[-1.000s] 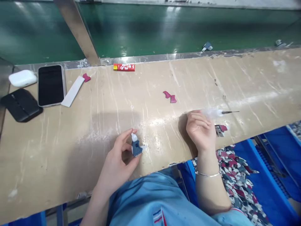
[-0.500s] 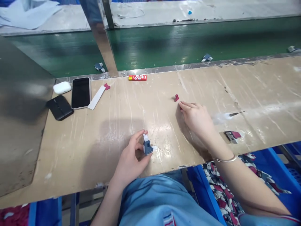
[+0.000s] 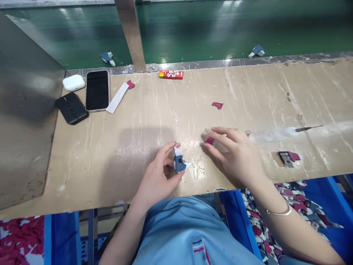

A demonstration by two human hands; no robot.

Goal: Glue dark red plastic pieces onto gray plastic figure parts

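My left hand (image 3: 162, 169) pinches a small navy-and-white plastic part (image 3: 179, 163) above the table, its hollow side facing up and white tips sticking out. To its right, my right hand (image 3: 234, 151) has thumb and fingertips around a small maroon plastic piece (image 3: 210, 141), close to the tabletop; the fingers partly cover it. Beyond that hand lies a second maroon piece (image 3: 217, 105), flat on the table. A clear bottle with a thin dark tip (image 3: 275, 135) rests right of my right hand. Nearer the front edge sits a part with a maroon top (image 3: 289, 158).
At the back left are a phone (image 3: 97, 91), a white case (image 3: 74, 82), a black box-shaped device (image 3: 72, 108) and a white strip (image 3: 117, 98). A red packet (image 3: 171, 74) lies by the metal post (image 3: 132, 36). Behind runs a green belt (image 3: 193, 33). Blue bins (image 3: 245, 228) of parts stand below.
My right hand has drawn back toward me with the maroon piece, its fingers spreading more. The other maroon piece now lies flat, turned over. The view has tilted down; my left hand keeps its grip.
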